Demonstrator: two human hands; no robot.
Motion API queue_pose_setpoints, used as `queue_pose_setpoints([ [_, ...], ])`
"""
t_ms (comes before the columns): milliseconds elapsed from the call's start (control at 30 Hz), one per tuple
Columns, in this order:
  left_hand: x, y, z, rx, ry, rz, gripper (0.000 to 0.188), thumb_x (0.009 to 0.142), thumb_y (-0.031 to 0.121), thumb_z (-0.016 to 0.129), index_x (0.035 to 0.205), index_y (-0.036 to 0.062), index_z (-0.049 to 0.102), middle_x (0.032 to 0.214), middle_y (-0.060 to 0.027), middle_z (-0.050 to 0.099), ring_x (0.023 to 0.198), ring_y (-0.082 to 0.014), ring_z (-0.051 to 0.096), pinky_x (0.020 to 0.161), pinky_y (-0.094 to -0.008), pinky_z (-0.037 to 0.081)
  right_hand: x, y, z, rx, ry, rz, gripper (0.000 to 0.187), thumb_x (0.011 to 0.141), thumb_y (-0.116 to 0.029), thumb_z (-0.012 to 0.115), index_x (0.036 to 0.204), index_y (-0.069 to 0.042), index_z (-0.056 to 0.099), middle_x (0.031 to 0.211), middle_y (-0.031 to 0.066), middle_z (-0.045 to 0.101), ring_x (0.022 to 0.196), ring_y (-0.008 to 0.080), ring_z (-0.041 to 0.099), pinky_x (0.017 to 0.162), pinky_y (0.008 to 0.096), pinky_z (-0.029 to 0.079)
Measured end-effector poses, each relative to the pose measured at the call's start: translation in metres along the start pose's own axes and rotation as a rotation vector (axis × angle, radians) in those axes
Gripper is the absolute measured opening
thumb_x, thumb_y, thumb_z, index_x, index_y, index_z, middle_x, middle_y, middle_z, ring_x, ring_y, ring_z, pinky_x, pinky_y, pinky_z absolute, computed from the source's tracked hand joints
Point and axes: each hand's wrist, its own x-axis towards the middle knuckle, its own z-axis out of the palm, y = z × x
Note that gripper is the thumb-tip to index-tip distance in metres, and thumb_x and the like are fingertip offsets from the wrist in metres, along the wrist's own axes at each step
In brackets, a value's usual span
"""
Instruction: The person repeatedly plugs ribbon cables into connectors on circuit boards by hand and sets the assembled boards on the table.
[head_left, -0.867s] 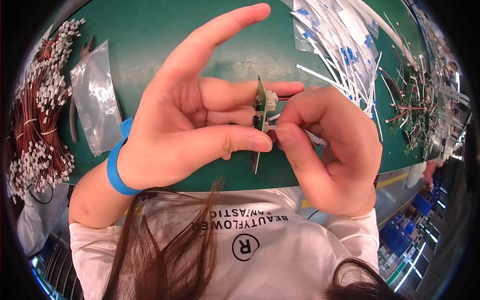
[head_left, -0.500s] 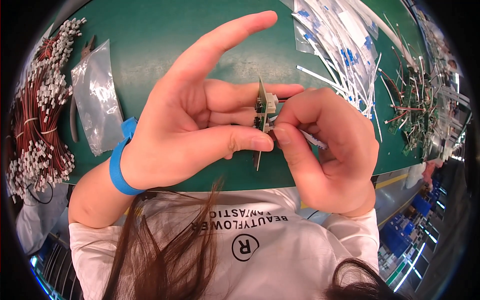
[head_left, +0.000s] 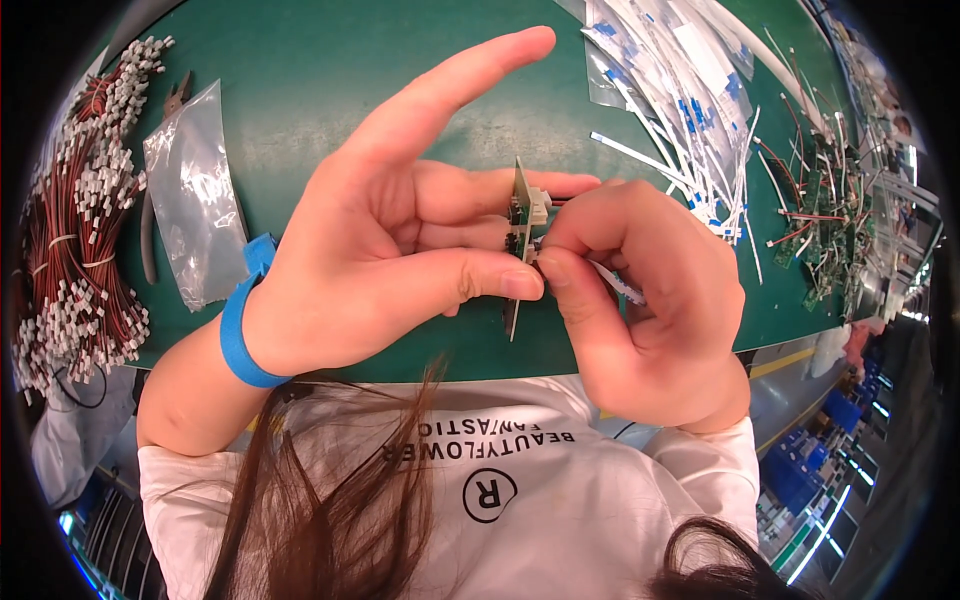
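Seen edge-on, a small green circuit board (head_left: 519,215) stands upright between the thumb and lower fingers of my left hand (head_left: 390,215), whose index finger stretches up and away. A white connector (head_left: 540,206) with red and black wires sits on the board's right face. My right hand (head_left: 650,300) has thumb and index finger pinched close against that face, just below the connector. From this pinch a white flat ribbon cable (head_left: 622,284) runs back into the curled palm. The cable's end at the board is mostly hidden by the fingertips.
Red-and-black wire bundles (head_left: 85,230) with white plugs lie at the left, beside pliers (head_left: 175,95) and a clear plastic bag (head_left: 195,190). White flat cables with blue ends (head_left: 690,110) spread at the back right. Wired circuit boards (head_left: 825,235) pile up at the right edge.
My right hand has shifted slightly left, bringing its pinched fingertips closer to the board. The left hand and board have hardly moved.
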Motion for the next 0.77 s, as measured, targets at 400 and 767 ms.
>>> queue_pose_setpoints([
  [400,-0.001,0.001,-0.001,0.054,0.011,0.036,0.080,0.066,-0.012,0.050,0.128,0.0046,0.003,0.096,-0.0207,0.055,0.072,-0.0139,0.057,0.059,-0.0198,0.045,0.002,-0.003,-0.011,0.095,-0.012,0.202,0.011,0.066,0.008,0.058,0.073,0.005,0.052,0.067,0.0063,0.052,0.056,0.0074,0.047,0.048,0.0180,0.038],
  [767,0.000,0.005,-0.011,-0.014,-0.029,-0.073,0.081,0.066,-0.007,0.055,0.128,0.0035,0.004,0.097,-0.0242,0.053,0.080,-0.0273,0.058,0.073,-0.0298,0.045,0.007,0.001,-0.013,-0.305,0.146,-0.244,0.019,0.053,0.008,0.064,0.069,0.001,0.056,0.063,0.0082,0.053,0.055,0.0167,0.051,0.046,0.0229,0.039],
])
